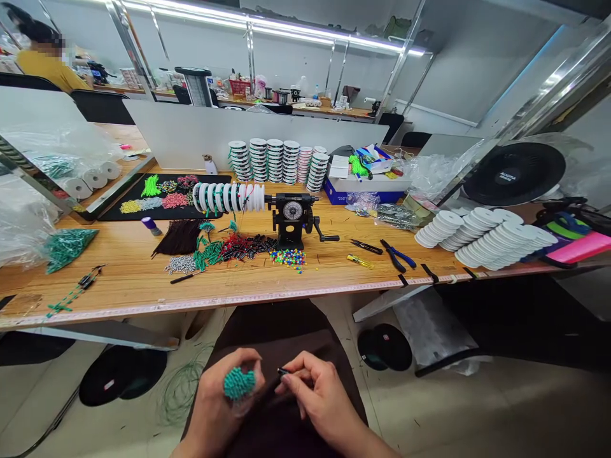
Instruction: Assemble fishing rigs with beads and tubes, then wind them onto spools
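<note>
My left hand (pixel 217 397) is closed around a bundle of thin green tubes (pixel 239 383), their ends facing up toward me. Between the thumb and forefinger of my right hand (pixel 317 394) is a small dark cylindrical piece (pixel 282 371); its exact kind is too small to make out. Both hands are side by side above my lap, in front of the table's edge, and do not touch. Loose green tubes (pixel 208 253) lie on the table beyond, beside a pile of black and red pieces (pixel 245 247).
A black hand-crank winder (pixel 290 219) carries a row of white spools (pixel 229 197). Stacked spools (pixel 267 160) stand behind it. Pliers (pixel 398 256) and multicoloured beads (pixel 287 257) lie near the front edge. White discs (pixel 501 238) and a black fan (pixel 518 172) are at right.
</note>
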Tool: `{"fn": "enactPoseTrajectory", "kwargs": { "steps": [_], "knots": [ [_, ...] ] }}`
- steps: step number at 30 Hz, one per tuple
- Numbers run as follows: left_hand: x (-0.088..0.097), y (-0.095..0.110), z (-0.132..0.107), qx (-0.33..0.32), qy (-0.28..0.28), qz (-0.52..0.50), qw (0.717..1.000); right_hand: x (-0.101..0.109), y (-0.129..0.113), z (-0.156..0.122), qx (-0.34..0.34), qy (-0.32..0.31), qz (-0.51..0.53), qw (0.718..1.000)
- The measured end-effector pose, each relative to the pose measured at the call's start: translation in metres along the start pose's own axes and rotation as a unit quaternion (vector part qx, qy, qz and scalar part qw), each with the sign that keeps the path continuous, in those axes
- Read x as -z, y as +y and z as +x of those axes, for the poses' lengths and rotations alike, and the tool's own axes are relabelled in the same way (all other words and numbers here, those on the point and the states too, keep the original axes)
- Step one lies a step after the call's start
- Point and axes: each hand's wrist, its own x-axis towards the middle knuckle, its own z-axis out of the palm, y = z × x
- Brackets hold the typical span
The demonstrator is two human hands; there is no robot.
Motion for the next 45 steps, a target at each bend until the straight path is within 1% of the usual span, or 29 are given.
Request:
{"fn": "enactPoseTrajectory", "kwargs": {
  "steps": [1,2,4,6,7,8,11,13,17,21,28,31,34,36,39,42,45],
  "knots": [
    [0.001,0.001,0.002,0.053,0.0,-0.026,0.998,0.001,-0.001,0.0,0.007,0.007,-0.014,1.0],
    [0.002,0.002,0.004,0.102,-0.015,-0.056,0.993,0.001,-0.002,-0.001,0.017,0.012,-0.03,0.999],
    [0.001,0.006,0.007,0.173,-0.084,-0.122,0.974,0.001,-0.006,-0.002,0.048,0.02,-0.064,0.997],
    [-0.003,0.01,0.008,0.208,-0.157,-0.179,0.949,0.001,-0.008,-0.003,0.083,0.022,-0.108,0.991],
    [-0.005,0.012,0.008,0.218,-0.175,-0.197,0.94,0.001,-0.009,-0.003,0.098,0.021,-0.131,0.986],
    [-0.007,0.013,0.008,0.226,-0.18,-0.21,0.934,0.0,-0.008,-0.004,0.109,0.02,-0.151,0.982],
    [-0.011,0.014,0.007,0.239,-0.172,-0.232,0.927,-0.001,-0.005,-0.004,0.123,0.028,-0.187,0.974],
    [-0.011,0.013,0.007,0.247,-0.168,-0.238,0.924,-0.001,-0.003,-0.004,0.136,0.046,-0.201,0.969],
    [-0.007,0.012,0.009,0.26,-0.157,-0.227,0.925,-0.002,-0.002,-0.005,0.198,0.089,-0.246,0.945],
    [-0.006,0.012,0.012,0.268,-0.155,-0.22,0.925,-0.001,-0.005,-0.004,0.23,0.099,-0.265,0.931],
    [-0.009,0.013,0.011,0.263,-0.172,-0.227,0.922,0.001,-0.001,-0.003,0.264,0.097,-0.253,0.926],
    [-0.008,0.013,0.011,0.268,-0.169,-0.231,0.92,0.001,0.003,-0.002,0.287,0.107,-0.24,0.921],
    [-0.009,0.01,0.01,0.274,-0.175,-0.25,0.912,0.0,0.006,0.0,0.324,0.126,-0.209,0.914],
    [-0.012,0.008,0.008,0.276,-0.176,-0.265,0.907,-0.001,0.006,0.001,0.341,0.129,-0.178,0.914],
    [-0.018,0.006,0.004,0.276,-0.162,-0.289,0.902,-0.002,0.009,0.003,0.35,0.136,-0.149,0.915],
    [-0.024,0.007,0.002,0.27,-0.154,-0.304,0.901,-0.002,0.013,0.004,0.353,0.14,-0.146,0.914],
    [-0.024,0.008,0.002,0.269,-0.149,-0.293,0.905,-0.002,0.016,0.003,0.348,0.144,-0.13,0.917]
  ]
}}
